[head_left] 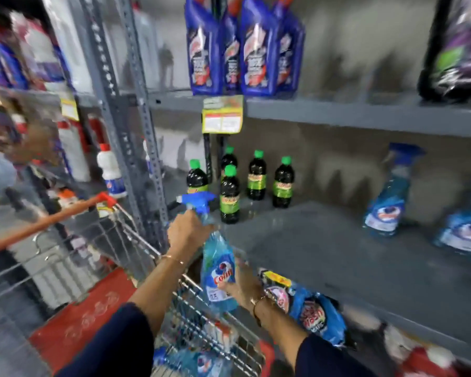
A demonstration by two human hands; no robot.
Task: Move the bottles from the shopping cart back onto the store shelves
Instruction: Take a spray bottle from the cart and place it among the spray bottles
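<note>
The left hand [186, 229] is wrapped around the neck of a blue Colin spray bottle [218, 270], and the right hand [242, 288] presses flat on its lower body, above the shopping cart [201, 308] rim by the middle shelf [324, 257] front edge. It is mid-transfer; next, I think, stand it upright on the bare shelf. Blur hides the cart contents.
</note>
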